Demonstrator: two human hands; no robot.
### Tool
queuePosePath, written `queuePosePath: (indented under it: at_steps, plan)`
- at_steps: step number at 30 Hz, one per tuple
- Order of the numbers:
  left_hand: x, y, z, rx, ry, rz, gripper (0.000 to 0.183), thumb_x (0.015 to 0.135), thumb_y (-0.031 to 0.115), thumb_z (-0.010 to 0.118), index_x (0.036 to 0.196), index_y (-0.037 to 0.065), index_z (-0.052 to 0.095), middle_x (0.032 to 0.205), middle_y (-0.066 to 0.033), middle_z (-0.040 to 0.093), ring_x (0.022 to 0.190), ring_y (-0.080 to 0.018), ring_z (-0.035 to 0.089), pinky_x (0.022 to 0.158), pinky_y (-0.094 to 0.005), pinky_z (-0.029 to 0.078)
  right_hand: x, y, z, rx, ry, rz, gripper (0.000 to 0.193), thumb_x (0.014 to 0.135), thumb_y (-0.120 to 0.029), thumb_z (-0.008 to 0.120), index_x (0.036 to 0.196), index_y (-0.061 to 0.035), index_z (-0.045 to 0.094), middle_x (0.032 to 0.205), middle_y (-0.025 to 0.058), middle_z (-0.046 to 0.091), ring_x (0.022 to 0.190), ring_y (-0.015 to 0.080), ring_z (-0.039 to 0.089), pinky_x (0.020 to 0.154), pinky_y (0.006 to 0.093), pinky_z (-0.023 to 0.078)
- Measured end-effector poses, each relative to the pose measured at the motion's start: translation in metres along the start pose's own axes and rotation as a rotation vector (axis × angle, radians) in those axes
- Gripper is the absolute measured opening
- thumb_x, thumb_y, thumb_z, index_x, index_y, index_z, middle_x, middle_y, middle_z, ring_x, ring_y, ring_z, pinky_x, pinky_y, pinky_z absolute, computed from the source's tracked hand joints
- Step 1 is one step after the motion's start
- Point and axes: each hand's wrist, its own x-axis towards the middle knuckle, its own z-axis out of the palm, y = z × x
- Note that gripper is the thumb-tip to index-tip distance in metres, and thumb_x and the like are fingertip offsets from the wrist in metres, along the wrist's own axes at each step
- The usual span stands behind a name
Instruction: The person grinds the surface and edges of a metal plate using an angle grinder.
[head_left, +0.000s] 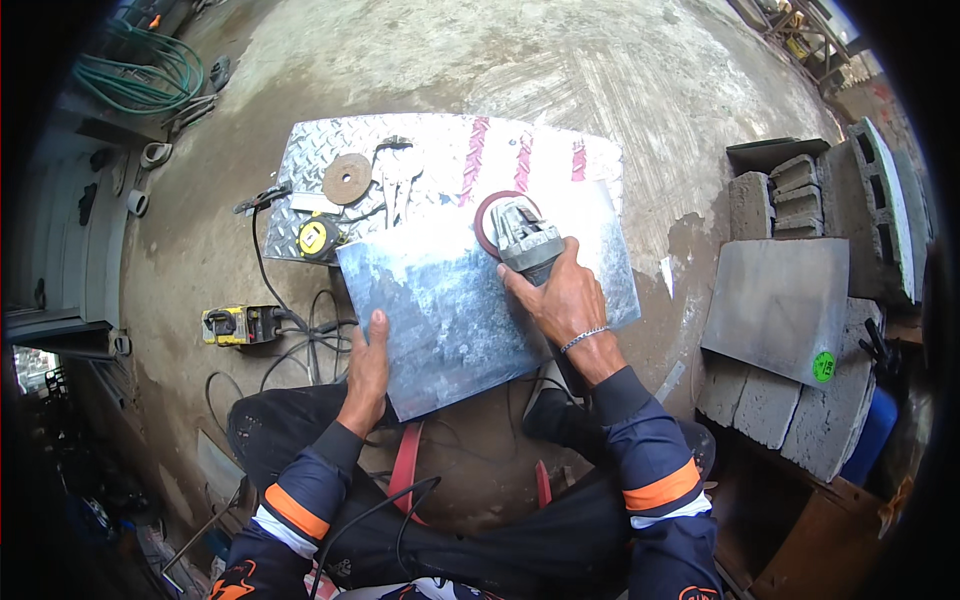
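Observation:
A grey metal sheet (440,340) lies tilted across the front of a diamond-plate tabletop (330,140), its near corner jutting toward my lap. My left hand (367,378) grips the sheet's left edge, thumb upward along the rim; the other fingers are mostly hidden. An angle grinder (530,242) with a reddish disc is in my right hand (568,300), fingers wrapped round its body. The disc is over the sheet's far part; I cannot tell whether it touches. Beyond the sheet are a brown round disc (347,179), a yellow tape measure (318,237) and metal hand tools (395,180).
A yellow-black power socket box (240,325) with tangled black cables sits on the floor at left. Concrete blocks (790,400) are stacked at right, a square metal plate (775,305) on them. A coiled green hose (140,75) lies far left. Red table legs (406,465) stand between my knees.

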Motion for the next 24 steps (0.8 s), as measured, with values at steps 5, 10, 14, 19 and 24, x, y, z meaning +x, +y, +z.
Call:
queuePosePath:
  at_steps: [5,10,14,19,24]
  plan:
    - [-0.01,0.015,0.007,-0.01,0.025,0.005,0.11,0.093,0.077,0.049,0.149,-0.016,0.026,0.147,-0.0304,0.042,0.136,-0.0339,0.045,0.112,-0.0394,0.037,0.018,0.017,-0.012,-0.027,0.135,0.08,0.087,0.083,-0.055,0.075,0.12,0.0163,0.043,0.091,0.0391,0.067,0.088,0.0515,0.069,0.078,0.0522,0.056]
    - [-0.02,0.029,0.015,0.009,0.054,0.019,0.097,0.096,0.072,0.049,0.142,-0.012,0.037,0.138,-0.0265,0.05,0.127,-0.031,0.051,0.108,-0.0391,0.04,0.027,0.036,-0.013,0.001,0.195,0.143,0.085,0.083,-0.055,0.076,0.118,0.0169,0.045,0.094,0.0398,0.067,0.089,0.0505,0.07,0.08,0.0508,0.056]
    - [-0.021,0.027,0.012,0.023,0.087,0.015,0.095,0.096,0.072,0.05,0.141,-0.012,0.039,0.135,-0.0258,0.052,0.125,-0.0296,0.051,0.108,-0.0384,0.04,0.01,-0.003,-0.002,-0.001,0.074,0.064,0.089,0.083,-0.055,0.075,0.122,0.0171,0.041,0.091,0.0391,0.067,0.087,0.0512,0.069,0.079,0.0518,0.056]
    - [-0.021,0.027,0.012,-0.01,0.082,0.032,0.092,0.096,0.071,0.049,0.137,-0.011,0.043,0.132,-0.0245,0.054,0.123,-0.0287,0.052,0.106,-0.0381,0.04,-0.004,-0.024,0.009,-0.026,-0.01,-0.033,0.089,0.083,-0.055,0.074,0.124,0.0164,0.04,0.086,0.0373,0.067,0.085,0.0512,0.069,0.078,0.0522,0.056]
    - [-0.018,0.026,0.014,0.061,0.092,0.019,0.089,0.095,0.073,0.049,0.131,-0.008,0.048,0.127,-0.0236,0.057,0.119,-0.0284,0.054,0.102,-0.0393,0.042,0.012,0.003,-0.005,-0.027,0.088,0.084,0.09,0.082,-0.056,0.075,0.122,0.0179,0.042,0.091,0.0389,0.067,0.089,0.0511,0.07,0.079,0.051,0.056]
